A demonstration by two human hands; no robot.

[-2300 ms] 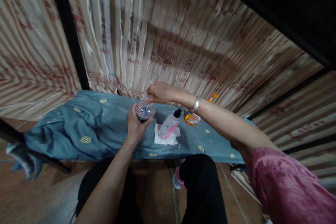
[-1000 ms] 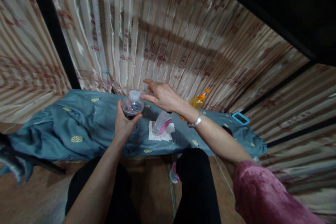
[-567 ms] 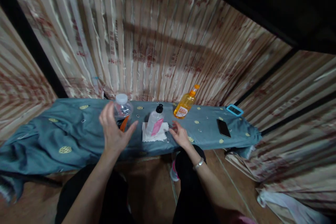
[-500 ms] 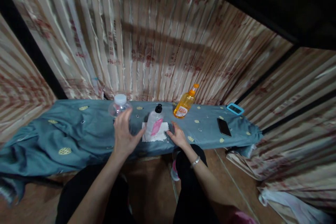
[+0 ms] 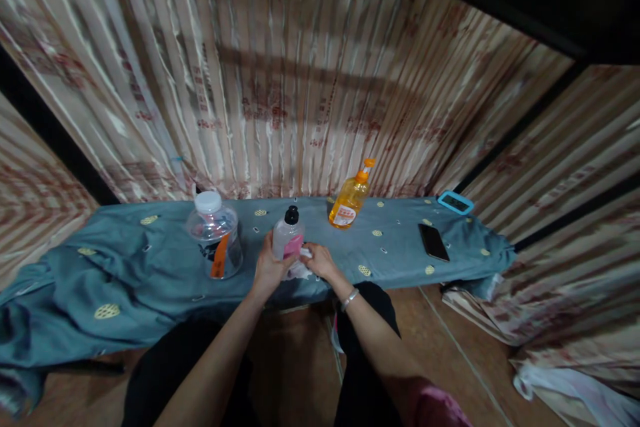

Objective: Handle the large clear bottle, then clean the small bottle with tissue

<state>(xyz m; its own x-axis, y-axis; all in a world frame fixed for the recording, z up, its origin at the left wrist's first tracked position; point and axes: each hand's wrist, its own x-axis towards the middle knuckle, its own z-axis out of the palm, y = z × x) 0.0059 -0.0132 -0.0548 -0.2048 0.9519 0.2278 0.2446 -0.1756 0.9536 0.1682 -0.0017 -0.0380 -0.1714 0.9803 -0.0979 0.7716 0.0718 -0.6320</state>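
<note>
A clear bottle [image 5: 283, 239] with a black cap and a pink label stands on the cloth-covered bench in front of me. My left hand [image 5: 270, 271] is closed around its lower left side. To the right of the bottle, my right hand [image 5: 321, 263] pinches the edge of a white tissue [image 5: 299, 272]. The tissue lies crumpled at the foot of the bottle, partly hidden by my hands. Left of my left hand is a large clear plastic jar [image 5: 231, 255] with a white lid and an orange label.
Behind my right hand stands a pump bottle of orange liquid [image 5: 350, 200]. A black phone [image 5: 434, 242] and a blue-framed device [image 5: 455, 202] lie farther right. The bench's patterned green-blue cloth [image 5: 165, 273] is wrinkled at left. Striped curtains [image 5: 295, 80] hang behind.
Both hands have moved in to the bottle. My left hand has left the jar's front and taken hold of the bottle; my right hand has grasped the tissue, lifting its edge.
</note>
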